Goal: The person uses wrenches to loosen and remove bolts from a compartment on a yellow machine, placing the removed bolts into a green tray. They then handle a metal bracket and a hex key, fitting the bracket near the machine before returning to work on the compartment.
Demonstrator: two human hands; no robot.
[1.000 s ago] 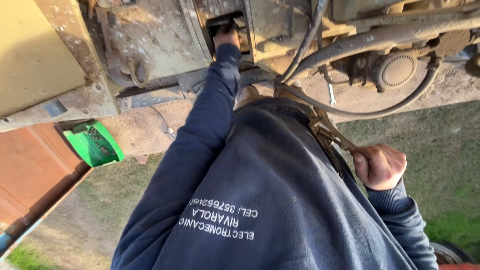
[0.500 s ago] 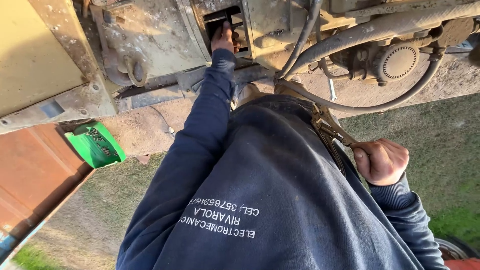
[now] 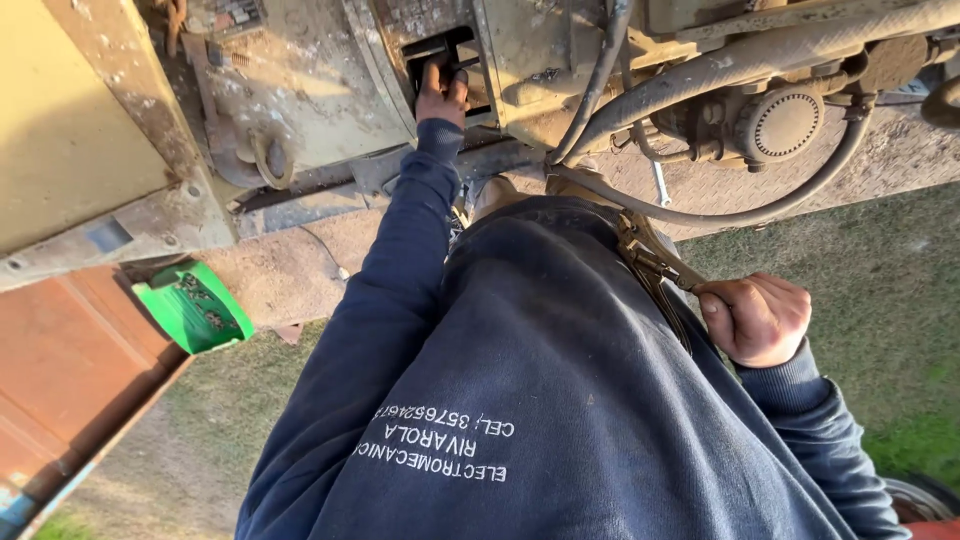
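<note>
My left hand (image 3: 441, 92) reaches up into a dark rectangular opening (image 3: 447, 52) in a dusty tan machine body, and its fingers curl round a black part at the opening's edge. My navy sleeve (image 3: 400, 260) runs down from it to my sweatshirt (image 3: 560, 400), which has white print on the chest. At my right side my right hand (image 3: 755, 318) is closed on the handles of a rusty plier-like metal tool (image 3: 650, 258). The tool points up toward the machine. Its tip is hidden behind my body and the hoses.
Thick rubber hoses (image 3: 760, 55) and a round ribbed cap (image 3: 778, 125) sit on the machine at upper right. A metal ring (image 3: 270, 158) hangs at left. A green tray of small parts (image 3: 192, 308) rests on a red-brown surface (image 3: 60, 380). Grass (image 3: 880, 300) lies below.
My left hand stays at the opening and my right hand stays on the tool. The view has shifted slightly.
</note>
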